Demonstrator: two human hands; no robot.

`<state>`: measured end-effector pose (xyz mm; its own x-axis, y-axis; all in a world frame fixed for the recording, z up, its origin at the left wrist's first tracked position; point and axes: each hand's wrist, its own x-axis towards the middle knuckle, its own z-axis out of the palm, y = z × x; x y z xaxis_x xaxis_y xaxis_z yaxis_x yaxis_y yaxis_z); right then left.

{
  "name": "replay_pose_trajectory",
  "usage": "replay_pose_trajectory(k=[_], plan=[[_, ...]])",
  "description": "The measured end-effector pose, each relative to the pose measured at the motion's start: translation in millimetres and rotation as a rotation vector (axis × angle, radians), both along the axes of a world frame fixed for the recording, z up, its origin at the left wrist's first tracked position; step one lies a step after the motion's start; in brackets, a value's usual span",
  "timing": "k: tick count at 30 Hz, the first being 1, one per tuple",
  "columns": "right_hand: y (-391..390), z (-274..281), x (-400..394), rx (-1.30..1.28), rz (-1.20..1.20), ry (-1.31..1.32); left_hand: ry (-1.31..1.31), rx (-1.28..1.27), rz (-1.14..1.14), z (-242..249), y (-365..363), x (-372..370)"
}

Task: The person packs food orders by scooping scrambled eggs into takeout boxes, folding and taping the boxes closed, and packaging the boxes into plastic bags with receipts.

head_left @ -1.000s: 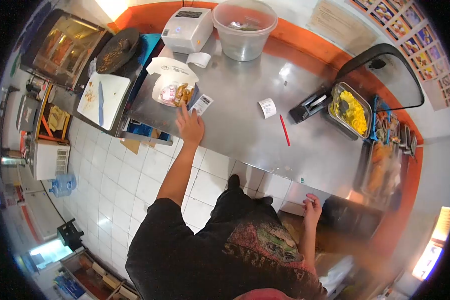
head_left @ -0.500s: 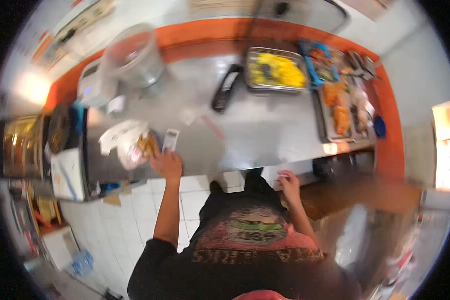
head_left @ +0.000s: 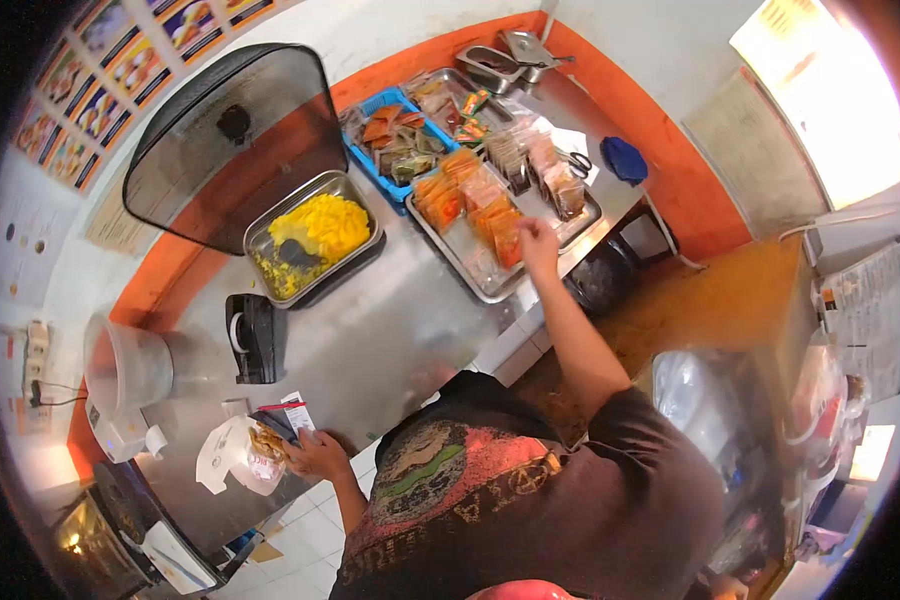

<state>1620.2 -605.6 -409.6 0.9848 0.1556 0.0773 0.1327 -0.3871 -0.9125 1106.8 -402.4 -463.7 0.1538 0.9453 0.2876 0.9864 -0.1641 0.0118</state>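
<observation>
My left hand [head_left: 320, 456] is at the right edge of a white plastic bag [head_left: 228, 455], its fingers curled at a small clear packet of brown food [head_left: 267, 440] in the bag's mouth. Beside those fingers lie a dark flat object [head_left: 276, 422] and a white printed slip [head_left: 297, 412]. My right hand [head_left: 539, 246] reaches over a metal tray [head_left: 485, 288], its fingertips pinched together at the edge of a row of clear sachets of orange sauce [head_left: 497, 222]. Rows of darker sachets [head_left: 560, 185] stand in the same tray.
A metal pan [head_left: 315, 290] of yellow shredded food stands under a raised dark mesh cover [head_left: 235, 145]. A blue basket [head_left: 395, 190] holds more sachets. A black tape dispenser [head_left: 253, 340] and a clear tub [head_left: 130, 365] stand on the left; scissors [head_left: 577, 163] lie behind the tray.
My right hand has moved from beside my body forward to the sachets in the tray. My left hand stays by the bag. The view has turned toward the right.
</observation>
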Motion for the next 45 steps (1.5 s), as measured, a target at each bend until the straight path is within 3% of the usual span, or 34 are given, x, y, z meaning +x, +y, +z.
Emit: replay_pose_trajectory(k=[3,8,11,14,16,18,20,21,22,23,24,25,26,28,30,34,35,37,39,43,45], plan=[[-9,-65,111,-0.045,-0.063,-0.133,0.040,0.004,0.024,-5,3,9],[25,-111,179,-0.120,-0.081,-0.106,0.119,0.038,0.072,-9,7,14],[36,-115,177,-0.142,-0.204,-0.050,0.118,0.043,0.103,-16,10,11],[36,-59,146,-0.177,-0.278,0.086,0.094,0.117,0.046,-20,11,9],[38,-66,144,-0.221,-0.374,-0.064,0.092,0.108,0.045,-17,9,7],[35,-70,141,-0.172,-0.373,-0.275,0.084,0.103,0.058,-12,9,14],[32,-53,135,-0.088,-0.259,-0.216,0.070,0.095,0.070,-1,8,22],[37,-37,122,0.119,-0.198,-0.248,0.072,0.127,-0.007,-17,12,20],[40,-36,117,0.087,-0.180,-0.252,0.096,0.153,-0.052,-28,17,7],[51,-7,86,0.199,-0.090,-0.175,0.099,0.141,-0.056,-36,13,2],[68,21,52,0.153,-0.028,-0.115,0.102,0.128,-0.060,-43,9,-3],[87,39,15,0.354,0.077,0.004,-0.100,-0.144,0.049,4,11,14],[104,51,-21,0.545,0.149,0.134,-0.136,0.074,-0.080,1,12,5],[135,66,-94,0.473,0.274,0.257,-0.213,-0.015,-0.065,16,10,1],[146,28,-149,0.427,0.507,0.439,-0.311,-0.049,-0.047,34,6,-11],[186,20,-289,0.192,0.866,1.011,-0.307,0.111,-0.044,46,29,-75],[202,40,-323,0.125,0.852,1.153,-0.373,0.245,-0.009,64,43,-88],[228,18,-364,0.144,1.018,1.245,-0.404,0.320,-0.008,96,80,-121],[252,20,-401,0.212,0.992,1.225,-0.431,0.414,-0.011,128,127,-150],[260,20,-430,0.145,0.985,1.112,-0.512,0.581,-0.258,186,253,-180],[247,20,-435,0.163,0.973,1.057,-0.610,0.549,-0.414,204,332,-178]])
